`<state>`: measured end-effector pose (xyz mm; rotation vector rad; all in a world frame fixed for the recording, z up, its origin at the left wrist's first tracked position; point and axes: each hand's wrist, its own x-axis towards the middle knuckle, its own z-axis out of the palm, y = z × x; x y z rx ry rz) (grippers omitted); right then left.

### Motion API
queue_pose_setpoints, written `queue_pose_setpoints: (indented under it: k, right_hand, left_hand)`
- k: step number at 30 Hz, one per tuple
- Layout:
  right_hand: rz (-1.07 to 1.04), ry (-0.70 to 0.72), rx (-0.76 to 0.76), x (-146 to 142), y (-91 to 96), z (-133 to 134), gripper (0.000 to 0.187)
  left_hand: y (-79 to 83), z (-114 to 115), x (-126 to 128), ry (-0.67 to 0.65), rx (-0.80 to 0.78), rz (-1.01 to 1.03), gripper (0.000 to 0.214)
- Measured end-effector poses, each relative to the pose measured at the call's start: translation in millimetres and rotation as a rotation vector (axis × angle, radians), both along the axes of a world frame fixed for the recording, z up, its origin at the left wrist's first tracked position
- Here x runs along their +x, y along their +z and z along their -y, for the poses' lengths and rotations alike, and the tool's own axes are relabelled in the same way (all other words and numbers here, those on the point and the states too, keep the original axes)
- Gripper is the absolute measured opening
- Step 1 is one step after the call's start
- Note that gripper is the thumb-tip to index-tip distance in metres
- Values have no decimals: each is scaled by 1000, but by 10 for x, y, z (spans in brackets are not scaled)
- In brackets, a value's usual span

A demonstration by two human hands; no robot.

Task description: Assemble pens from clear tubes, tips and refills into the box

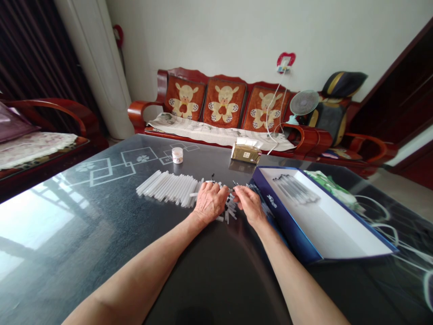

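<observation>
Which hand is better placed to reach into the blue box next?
Probably the right hand: it is right beside the blue box, while the left hand is farther off, by the row of white tubes.

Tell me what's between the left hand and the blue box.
In the head view: the right hand, short white pieces and some slim rods.

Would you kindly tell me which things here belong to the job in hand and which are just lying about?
Likely the job's: white tubes, small loose pieces, blue box, dark-tipped tubes inside.

Likely just lying about: tissue box, fan, cushions.
</observation>
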<state>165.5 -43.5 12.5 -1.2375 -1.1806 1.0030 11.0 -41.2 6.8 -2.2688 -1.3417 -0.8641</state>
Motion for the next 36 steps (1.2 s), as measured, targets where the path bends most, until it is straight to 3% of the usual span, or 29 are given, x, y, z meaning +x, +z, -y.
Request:
queue_pose_setpoints:
  k: [3, 9, 15, 21, 28, 36]
  right_hand:
    - [38, -24, -9, -4, -15, -14, 37]
    - [-61, 59, 15, -12, 7, 7, 38]
    - [64, -36, -18, 2, -1, 10, 38]
    - [-29, 43, 13, -15, 17, 20, 39]
    - [50, -17, -34, -11, 18, 23, 38]
    - [-59, 39, -43, -15, 34, 36, 43]
  left_hand:
    - [4, 3, 2, -2, -2, -7, 30]
    - [3, 0, -1, -7, 2, 5, 30]
    - [4, 3, 0, -19, -5, 3, 29]
    - [1, 2, -3, -19, -18, 13, 30]
    - [8, 5, 2, -28, -10, 7, 29]
    - [1, 1, 3, -22, -26, 4, 29]
